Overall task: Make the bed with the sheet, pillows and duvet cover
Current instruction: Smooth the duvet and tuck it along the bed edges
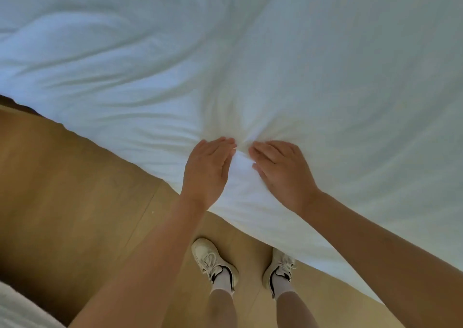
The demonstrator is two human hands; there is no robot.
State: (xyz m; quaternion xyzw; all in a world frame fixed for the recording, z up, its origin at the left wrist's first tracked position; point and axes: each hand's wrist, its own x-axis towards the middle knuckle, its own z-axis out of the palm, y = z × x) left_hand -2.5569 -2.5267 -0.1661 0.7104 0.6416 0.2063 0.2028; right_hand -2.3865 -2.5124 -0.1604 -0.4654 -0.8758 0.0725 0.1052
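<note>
A white duvet (275, 64) covers the bed and fills the upper part of the head view, with soft creases fanning out from its near edge. My left hand (206, 170) and my right hand (280, 172) lie side by side on that edge, a raised fold of cloth bunched between them. The fingers of both hands look straight and press on the fabric. The duvet's edge hangs over the side of the bed above my feet. No pillows are in view.
A light wooden floor (75, 190) runs along the bed's near side. My two feet in white sneakers (213, 262) stand close to the bed. A pale textured thing (17, 307) shows at the bottom left corner.
</note>
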